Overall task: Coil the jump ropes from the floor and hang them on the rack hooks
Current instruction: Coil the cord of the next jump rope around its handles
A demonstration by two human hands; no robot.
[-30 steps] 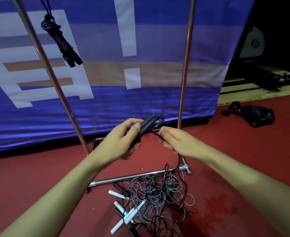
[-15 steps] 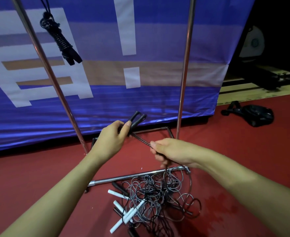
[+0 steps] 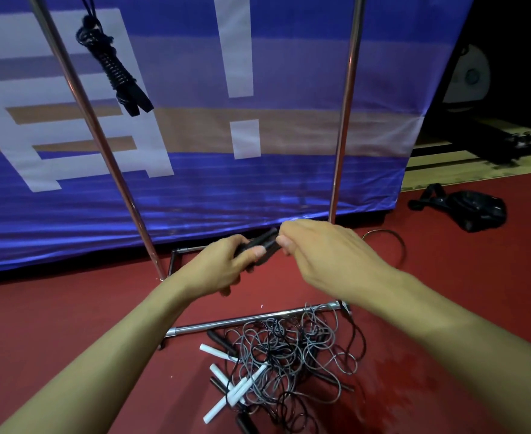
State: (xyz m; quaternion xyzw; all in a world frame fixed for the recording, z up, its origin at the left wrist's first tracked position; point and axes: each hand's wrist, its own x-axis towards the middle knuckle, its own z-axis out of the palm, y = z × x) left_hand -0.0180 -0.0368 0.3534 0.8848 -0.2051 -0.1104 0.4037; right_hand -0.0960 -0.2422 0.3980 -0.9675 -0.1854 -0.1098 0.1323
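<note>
My left hand (image 3: 223,266) grips the two black handles (image 3: 262,245) of a jump rope in front of the rack. My right hand (image 3: 317,245) pinches the thin cord right at the handles' end; a loop of that cord (image 3: 395,242) arcs out behind the right wrist. A tangled pile of jump ropes (image 3: 289,355) with white and black handles lies on the red floor below my arms. One coiled black rope (image 3: 117,67) hangs high up by the rack's left pole (image 3: 101,133).
The rack's right pole (image 3: 345,104) and its base bar (image 3: 242,321) stand just ahead. A blue banner (image 3: 257,183) hangs behind the rack. A black bag (image 3: 473,208) lies on the floor at the right.
My right hand has come back up from below to the handles' end, bringing cord with it. A cord loop now shows behind the right wrist. The left hand holds the handles lower.
</note>
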